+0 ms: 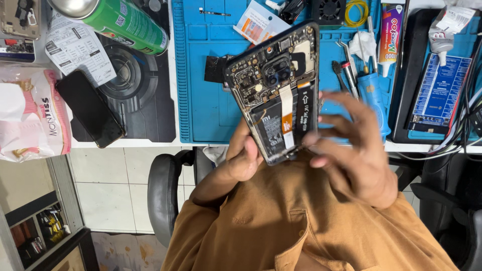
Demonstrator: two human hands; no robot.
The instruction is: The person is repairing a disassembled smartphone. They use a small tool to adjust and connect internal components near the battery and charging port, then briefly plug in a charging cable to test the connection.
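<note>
An opened phone with its back cover off is held up over the desk edge, tilted. Its circuit board, camera module, black battery and a white-and-orange flex strip are exposed. My left hand grips the phone's lower left end from below. My right hand is blurred, its fingers spread, and one fingertip touches the phone's lower right edge. Both sleeves and my shirt are orange-brown.
A blue repair mat lies under the phone, with tweezers and a blue screwdriver, a glue tube and a yellow wire coil. To the left are a green spray can, a black phone, a paper slip and a tissue pack. Cables and a blue board sit to the right, a black chair arm below.
</note>
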